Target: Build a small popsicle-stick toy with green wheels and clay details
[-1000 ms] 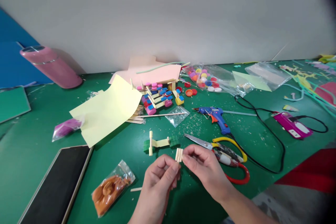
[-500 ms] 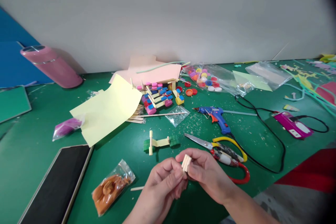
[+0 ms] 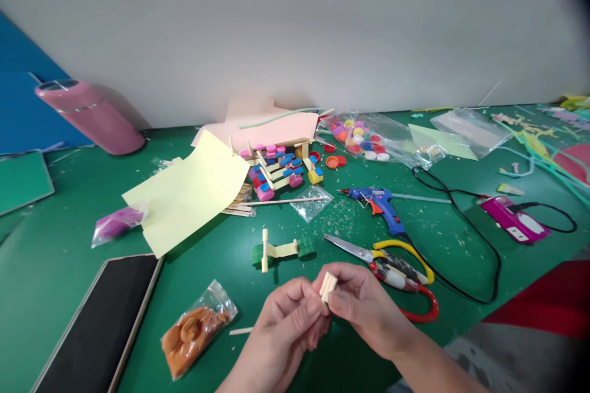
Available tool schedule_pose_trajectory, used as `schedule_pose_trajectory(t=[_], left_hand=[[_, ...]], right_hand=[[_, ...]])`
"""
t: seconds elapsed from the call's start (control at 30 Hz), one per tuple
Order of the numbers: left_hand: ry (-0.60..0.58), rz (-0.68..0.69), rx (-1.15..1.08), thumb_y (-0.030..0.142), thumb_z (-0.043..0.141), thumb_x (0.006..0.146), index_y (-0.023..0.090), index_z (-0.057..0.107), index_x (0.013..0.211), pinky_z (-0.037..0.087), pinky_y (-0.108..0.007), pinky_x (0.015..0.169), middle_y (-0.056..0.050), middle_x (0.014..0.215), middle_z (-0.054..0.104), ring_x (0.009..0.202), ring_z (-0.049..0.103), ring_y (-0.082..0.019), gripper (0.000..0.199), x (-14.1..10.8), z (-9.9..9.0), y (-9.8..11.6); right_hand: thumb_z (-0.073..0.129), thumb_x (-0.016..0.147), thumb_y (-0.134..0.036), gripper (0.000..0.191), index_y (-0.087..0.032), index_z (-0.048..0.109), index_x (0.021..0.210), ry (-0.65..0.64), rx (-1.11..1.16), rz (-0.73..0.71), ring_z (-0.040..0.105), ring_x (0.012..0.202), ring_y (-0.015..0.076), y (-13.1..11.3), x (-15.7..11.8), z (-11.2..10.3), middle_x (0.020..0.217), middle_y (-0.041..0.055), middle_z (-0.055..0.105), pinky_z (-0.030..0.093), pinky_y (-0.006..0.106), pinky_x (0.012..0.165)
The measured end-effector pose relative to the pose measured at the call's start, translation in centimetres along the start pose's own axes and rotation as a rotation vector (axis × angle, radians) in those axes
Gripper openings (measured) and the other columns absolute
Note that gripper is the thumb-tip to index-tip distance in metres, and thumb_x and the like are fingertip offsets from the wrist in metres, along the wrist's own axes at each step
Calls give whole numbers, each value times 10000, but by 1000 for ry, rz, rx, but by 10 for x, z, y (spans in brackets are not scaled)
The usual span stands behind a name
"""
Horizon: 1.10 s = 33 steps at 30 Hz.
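With fingertips meeting at lower centre, a small wooden bundle (image 3: 328, 287) is pinched between the left hand (image 3: 290, 325) and right hand (image 3: 364, 310). Bare green tabletop (image 3: 193, 270) is left at centre-left.

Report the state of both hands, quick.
Left hand: closed, fingertips pinching the small bundle of pale wooden sticks.
Right hand: closed, gripping the same bundle from the other side.
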<state>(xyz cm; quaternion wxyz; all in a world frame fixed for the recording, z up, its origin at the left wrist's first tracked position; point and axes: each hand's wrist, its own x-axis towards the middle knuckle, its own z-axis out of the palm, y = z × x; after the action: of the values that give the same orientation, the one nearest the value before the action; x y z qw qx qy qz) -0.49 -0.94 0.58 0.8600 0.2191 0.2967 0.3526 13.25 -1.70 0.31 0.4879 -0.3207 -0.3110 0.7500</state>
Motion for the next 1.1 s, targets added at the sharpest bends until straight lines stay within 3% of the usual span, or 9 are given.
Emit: schedule_pose_trajectory(t=[0.83,0.97,1.07,1.1], left_hand=[[-1,6,4,271,642,742,151,588,624,251,-254,543,29,475,439,498,343,-99,177,2,0,0],[-5,30,-1,273,631,751,155,572,608,266,-262,566,30,458,433,508,348,-107,195,3,0,1],[10,62,-7,254,617,766,159,559,609,264,-265,570,36,457,428,505,337,-105,192,2,-1,2],[16,74,-11,250,615,769,159,556,611,261,-265,569,37,459,430,502,332,-102,191,2,-1,1]], right_hand=[[674,750,-340,241,-136,644,875,11,-33,5,588,589,124,6,-2,-2,670,12,589,466,270,573],[694,735,-340,334,-211,598,1028,143,-2,-30,477,572,58,-8,1,2,715,-33,509,391,180,520],[607,818,-320,207,-243,580,1008,387,-45,-175,445,549,65,-2,-29,-22,681,-40,493,381,192,511],[608,817,-316,200,-242,580,1001,379,-94,-182,490,586,91,7,-48,-36,692,-24,529,428,231,566]])
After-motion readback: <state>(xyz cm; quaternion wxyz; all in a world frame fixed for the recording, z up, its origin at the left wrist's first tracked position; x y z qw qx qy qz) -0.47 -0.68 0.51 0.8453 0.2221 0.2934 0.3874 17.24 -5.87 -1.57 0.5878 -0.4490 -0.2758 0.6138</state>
